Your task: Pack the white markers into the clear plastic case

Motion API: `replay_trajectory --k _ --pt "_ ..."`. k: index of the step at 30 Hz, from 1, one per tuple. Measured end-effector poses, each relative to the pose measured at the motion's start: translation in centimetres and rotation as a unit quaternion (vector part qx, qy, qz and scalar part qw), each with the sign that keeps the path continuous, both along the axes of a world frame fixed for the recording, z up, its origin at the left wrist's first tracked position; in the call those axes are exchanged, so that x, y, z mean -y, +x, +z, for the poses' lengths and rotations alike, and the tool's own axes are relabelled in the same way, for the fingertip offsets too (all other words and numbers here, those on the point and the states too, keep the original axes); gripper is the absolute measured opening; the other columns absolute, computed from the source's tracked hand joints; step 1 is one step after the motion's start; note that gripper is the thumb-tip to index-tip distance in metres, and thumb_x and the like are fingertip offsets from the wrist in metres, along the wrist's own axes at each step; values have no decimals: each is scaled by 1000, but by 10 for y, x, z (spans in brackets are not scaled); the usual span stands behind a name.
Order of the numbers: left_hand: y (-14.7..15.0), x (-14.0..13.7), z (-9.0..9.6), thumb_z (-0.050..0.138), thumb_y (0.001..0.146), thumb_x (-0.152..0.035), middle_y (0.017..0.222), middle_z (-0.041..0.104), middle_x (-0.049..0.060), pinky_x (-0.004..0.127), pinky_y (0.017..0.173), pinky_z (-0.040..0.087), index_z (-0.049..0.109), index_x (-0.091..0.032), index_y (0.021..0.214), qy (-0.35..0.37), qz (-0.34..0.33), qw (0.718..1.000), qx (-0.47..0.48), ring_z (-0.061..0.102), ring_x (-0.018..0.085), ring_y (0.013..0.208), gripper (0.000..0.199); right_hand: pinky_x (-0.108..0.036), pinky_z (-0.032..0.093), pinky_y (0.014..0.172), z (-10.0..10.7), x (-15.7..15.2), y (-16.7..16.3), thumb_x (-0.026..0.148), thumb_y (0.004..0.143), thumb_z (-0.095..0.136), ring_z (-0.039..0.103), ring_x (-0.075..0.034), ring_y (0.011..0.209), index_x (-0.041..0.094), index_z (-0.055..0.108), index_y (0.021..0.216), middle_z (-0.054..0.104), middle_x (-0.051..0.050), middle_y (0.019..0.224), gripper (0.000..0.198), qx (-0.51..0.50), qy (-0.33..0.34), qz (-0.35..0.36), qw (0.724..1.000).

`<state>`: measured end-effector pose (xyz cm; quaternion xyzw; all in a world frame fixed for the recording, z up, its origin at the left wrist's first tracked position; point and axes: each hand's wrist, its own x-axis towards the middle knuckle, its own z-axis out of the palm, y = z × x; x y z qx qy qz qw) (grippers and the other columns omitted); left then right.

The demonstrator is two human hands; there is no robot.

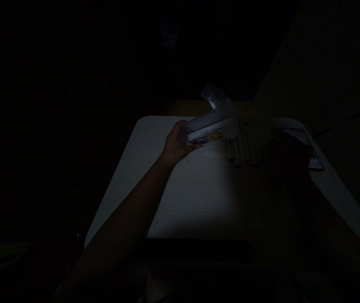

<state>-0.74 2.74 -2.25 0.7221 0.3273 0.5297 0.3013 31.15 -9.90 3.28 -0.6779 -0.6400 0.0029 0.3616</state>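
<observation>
My left hand [177, 145] is closed around one end of a clear plastic case [203, 121] with a yellow and dark printed label. The case is tilted above the white table, and its flap [214, 96] stands open at the far end. To the right of the case lie several pens or markers [244, 145], side by side and hard to make out in shadow. My right hand [290, 153] is a dark shape to the right of them, close to a phone-like slab. Its fingers are lost in the dark.
The white table [195, 189] has rounded corners and a dark strip [195, 250] along its near edge. A flat phone or tablet [317, 162] lies at the right, partly behind my right hand. A cable [347, 122] runs off to the right. The surroundings are very dark.
</observation>
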Motion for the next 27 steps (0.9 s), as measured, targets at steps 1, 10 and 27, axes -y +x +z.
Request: replay_trajectory --k 1,10,27 --pt "0 0 0 87 51 -60 116 59 7 45 96 54 45 -27 129 -1 5 1000 -1 64 24 106 95 -47 49 102 -1 0 -5 36 93 42 62 -27 116 22 60 133 60 -14 132 46 11 1 -8 1000" --pt "3 6 9 87 49 -62 111 59 6 46 93 55 47 -26 125 -26 5 1000 5 64 24 102 94 -52 44 112 -16 -5 -11 36 92 39 54 -26 131 20 58 135 55 -10 140 50 73 -31 30 996" --pt "3 5 8 86 51 -63 112 60 5 46 92 57 45 -24 125 -9 2 1000 -6 64 23 102 93 -52 48 107 -34 -13 1 36 90 38 57 -27 124 13 64 126 60 -16 130 49 77 -36 33 996"
